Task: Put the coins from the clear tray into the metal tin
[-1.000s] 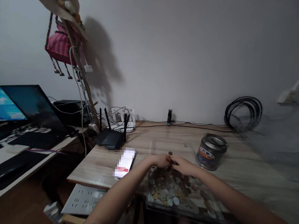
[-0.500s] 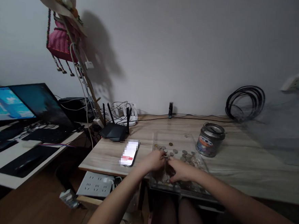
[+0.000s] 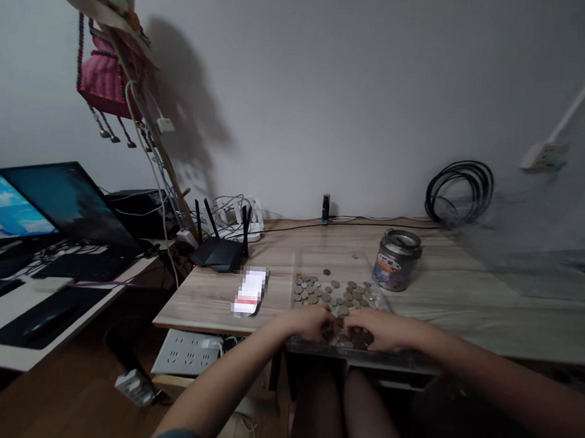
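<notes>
Many loose coins [image 3: 352, 294] are spread in a clear, shallow plastic tray [image 3: 314, 264] at the desk's front edge. My left hand [image 3: 312, 322] is among the coins on the near side, its fingers curled inward; whatever they hold is hidden. Facing it, my right hand [image 3: 385, 327] arches over more coins, with thumb and fingers apart and coins showing darkly between them. The fingertips of both hands come close together over the tray. Just behind the tray's right side stands a metal tin [image 3: 397, 265] with a printed label and a slot in its lid.
A phone [image 3: 251, 291] with a lit screen lies left of the tray. Behind it are a black router [image 3: 220, 252] and tangled cables. A small dark bottle [image 3: 326, 209] stands by the wall. Coiled black cable [image 3: 459, 190] leans at back right. A power strip [image 3: 187, 353] sits below the desk edge.
Both hands have drawn nearer to the tray's front edge, and my right hand has moved rightward from the left one. More coins are uncovered behind them. The camera view has shifted slightly right.
</notes>
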Demonstrator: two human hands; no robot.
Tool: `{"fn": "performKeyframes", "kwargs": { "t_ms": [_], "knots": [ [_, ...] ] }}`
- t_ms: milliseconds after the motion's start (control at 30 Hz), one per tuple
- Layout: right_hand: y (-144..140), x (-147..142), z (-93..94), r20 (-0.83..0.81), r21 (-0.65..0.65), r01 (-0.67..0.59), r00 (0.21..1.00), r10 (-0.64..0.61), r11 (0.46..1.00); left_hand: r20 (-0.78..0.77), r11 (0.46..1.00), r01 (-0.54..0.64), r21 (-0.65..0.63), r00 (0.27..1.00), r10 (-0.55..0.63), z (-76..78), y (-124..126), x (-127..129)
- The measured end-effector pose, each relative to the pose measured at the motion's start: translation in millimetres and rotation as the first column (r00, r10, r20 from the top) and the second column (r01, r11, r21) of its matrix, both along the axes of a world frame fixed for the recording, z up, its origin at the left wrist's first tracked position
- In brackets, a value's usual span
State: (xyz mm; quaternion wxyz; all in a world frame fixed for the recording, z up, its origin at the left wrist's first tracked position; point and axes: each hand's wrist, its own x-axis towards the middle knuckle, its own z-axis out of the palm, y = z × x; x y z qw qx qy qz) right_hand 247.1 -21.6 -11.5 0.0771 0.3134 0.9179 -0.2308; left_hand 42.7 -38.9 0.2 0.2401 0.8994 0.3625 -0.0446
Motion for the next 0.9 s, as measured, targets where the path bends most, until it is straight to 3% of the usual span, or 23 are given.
{"fn": "performKeyframes", "kwargs": {
  "t_ms": [333,533,800,900],
  "knots": [
    [4,-13,4.2,0.107,0.001,-0.063,0.992,0.062,0.998,-0.063,0.994,0.015,-0.105,0.998,-0.022,-1.8,8,6],
    [1,3,5.2,0.209,-0.084,0.059,0.977,-0.040,0.995,-0.093,0.992,-0.012,-0.127,0.996,0.000,1.4,5,5],
    [-5,25,8.6,0.099,0.143,-0.022,0.995,0.008,0.989,-0.087,0.984,-0.100,-0.144,0.992,0.088,4.8,-1,1],
    [-6,24,7.9,0.089,0.162,-0.004,0.996,-0.010,0.987,-0.043,0.974,-0.151,-0.171,0.988,0.146,4.6,-3,2]
  ]
}}
